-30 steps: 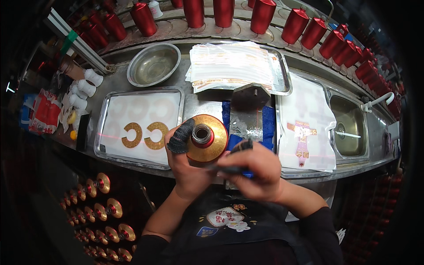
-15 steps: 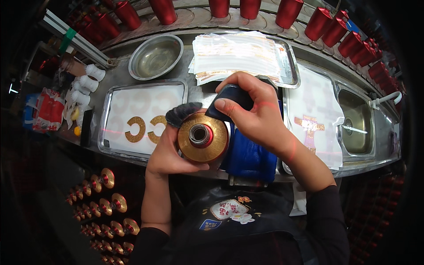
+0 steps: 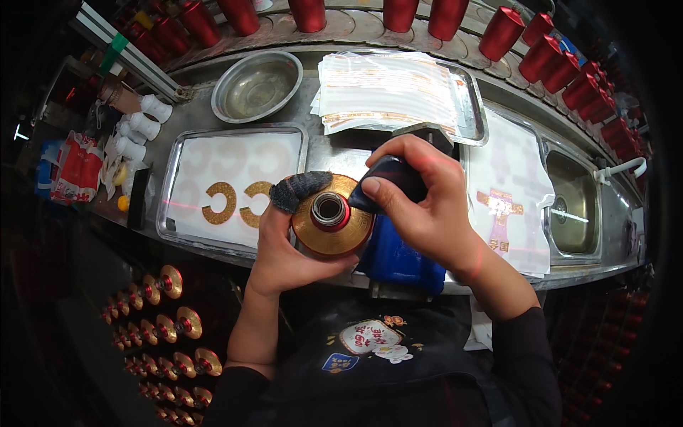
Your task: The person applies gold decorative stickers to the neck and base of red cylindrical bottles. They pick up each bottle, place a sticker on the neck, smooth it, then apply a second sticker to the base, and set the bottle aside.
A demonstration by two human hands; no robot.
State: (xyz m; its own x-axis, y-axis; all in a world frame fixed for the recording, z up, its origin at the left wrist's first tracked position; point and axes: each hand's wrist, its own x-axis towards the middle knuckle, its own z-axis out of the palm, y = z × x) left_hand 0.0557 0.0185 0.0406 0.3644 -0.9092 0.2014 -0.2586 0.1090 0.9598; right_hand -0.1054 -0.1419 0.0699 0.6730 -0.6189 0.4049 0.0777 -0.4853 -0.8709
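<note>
My left hand (image 3: pixel 279 249) is wrapped around a bottle (image 3: pixel 341 233) with its open threaded mouth facing up. The bottle's shoulder is patterned gold, with red around the neck. Dark wrapping covers one or more left fingers at the shoulder's far left side. My right hand (image 3: pixel 430 188) pinches a dark, smooth scraper-like pad (image 3: pixel 400 174) whose lower edge touches the right side of the gold shoulder. Below and right of the bottle lies a blue covered block (image 3: pixel 405 260). The bottle's lower body is hidden.
On the left a metal tray (image 3: pixel 169 188) holds gold C-shaped decals (image 3: pixel 219 202). Behind are a steel basin (image 3: pixel 256 82) and stacked decal sheets (image 3: pixel 388 92). A decal sheet (image 3: pixel 526 238) and sink (image 3: pixel 571 224) lie right. Red bottles (image 3: pixel 501 34) line the far conveyor; gold-topped ones (image 3: pixel 169 282) stand lower left.
Both hands have shifted slightly right, along with the bottle. The pad stays against the shoulder's right side, and the dark-wrapped fingers now lie over its far left edge. Red bottles on the conveyor have moved right.
</note>
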